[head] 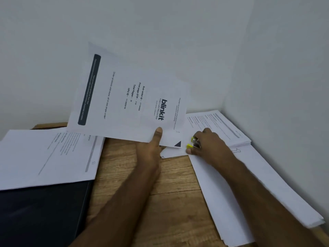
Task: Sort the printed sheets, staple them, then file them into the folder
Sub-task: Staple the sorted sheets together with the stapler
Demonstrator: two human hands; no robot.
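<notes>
My left hand point(151, 147) pinches the cover sheet point(128, 97) at its lower edge, lifted above the desk point(151, 184). My right hand point(208, 143) has its grip clamped on the stapler point(194, 143), just beside the sheet's corner. Stapling step, I judge; next: seat corner between stapler arms. Folder point(41, 211) lies left under a sheet pile point(48, 154).

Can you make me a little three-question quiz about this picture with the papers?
1. True or false: the left hand holds up the white printed "blinkit" sheet.
2. What does the right hand grip? A) small yellow and silver stapler B) pen C) scissors
3. What lies on the dark flat folder at the left of the wooden table?

Key: 1 true; 2 A; 3 a stack of white printed sheets.
</notes>
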